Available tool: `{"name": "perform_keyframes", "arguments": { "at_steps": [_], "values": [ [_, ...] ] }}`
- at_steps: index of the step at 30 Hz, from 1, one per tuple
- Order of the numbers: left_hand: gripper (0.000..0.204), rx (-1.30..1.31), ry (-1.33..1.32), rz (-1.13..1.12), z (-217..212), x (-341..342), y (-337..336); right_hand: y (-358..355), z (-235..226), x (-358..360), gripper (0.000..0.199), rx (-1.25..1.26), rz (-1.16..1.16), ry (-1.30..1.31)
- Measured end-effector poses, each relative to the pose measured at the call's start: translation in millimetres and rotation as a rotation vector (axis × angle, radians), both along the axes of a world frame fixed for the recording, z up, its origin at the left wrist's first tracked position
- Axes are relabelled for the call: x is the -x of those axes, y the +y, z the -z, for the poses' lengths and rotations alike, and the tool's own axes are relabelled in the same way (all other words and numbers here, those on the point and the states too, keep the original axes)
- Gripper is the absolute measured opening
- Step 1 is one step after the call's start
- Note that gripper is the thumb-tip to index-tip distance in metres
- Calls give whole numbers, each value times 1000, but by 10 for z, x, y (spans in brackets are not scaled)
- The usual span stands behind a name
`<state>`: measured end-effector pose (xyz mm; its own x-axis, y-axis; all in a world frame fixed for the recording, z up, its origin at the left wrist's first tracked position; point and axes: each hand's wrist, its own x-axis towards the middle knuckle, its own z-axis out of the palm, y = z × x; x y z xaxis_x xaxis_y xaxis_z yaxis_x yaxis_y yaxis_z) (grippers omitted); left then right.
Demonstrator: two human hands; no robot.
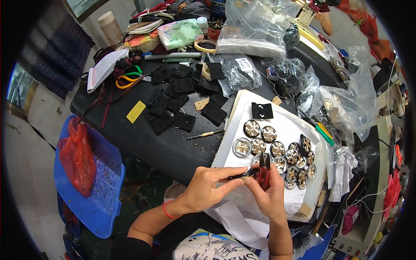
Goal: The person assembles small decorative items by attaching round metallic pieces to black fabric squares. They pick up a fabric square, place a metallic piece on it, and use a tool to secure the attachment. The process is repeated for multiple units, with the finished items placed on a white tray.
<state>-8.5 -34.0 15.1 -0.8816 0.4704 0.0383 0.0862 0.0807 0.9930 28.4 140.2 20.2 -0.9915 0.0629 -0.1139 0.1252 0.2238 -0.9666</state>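
My left hand (207, 187), with a red band at the wrist, pinches a small dark piece (237, 176) between thumb and fingers; its full shape is hidden. Right beside it, my right hand (269, 197) is closed around small red-handled pliers (263, 175), their dark jaws pointing away from me. The right thumb meets the dark piece too. Both hands are over the near edge of a white-covered board (227, 151). On it lie several round black-and-metal ornaments (268, 134), some partly behind the pliers. A black fabric square (262, 111) rests at the board's far end.
Black fabric pieces (177, 99) are heaped left of the board, near a yellow card (136, 112) and a thin pointed tool (206, 134). Orange-handled scissors (126, 81) lie farther left. Clear plastic bags (346, 106) crowd the right. A blue bin (104, 190) holds a red bag.
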Motion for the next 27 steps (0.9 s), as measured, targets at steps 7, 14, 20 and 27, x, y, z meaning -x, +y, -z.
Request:
{"name": "perform_keyframes", "arguments": {
  "at_steps": [7,14,20,27],
  "values": [
    [27,-724,-426,-214,150,-138,309,-188,54,-87,31,200,347,224],
    [26,-340,-470,59,155,-14,126,17,-73,-115,29,-311,-35,371],
    [27,-382,-474,16,139,-17,154,13,89,-155,27,-212,70,249],
    [28,-339,-484,79,145,25,100,-2,158,-160,19,-2,78,111]
  ]
}}
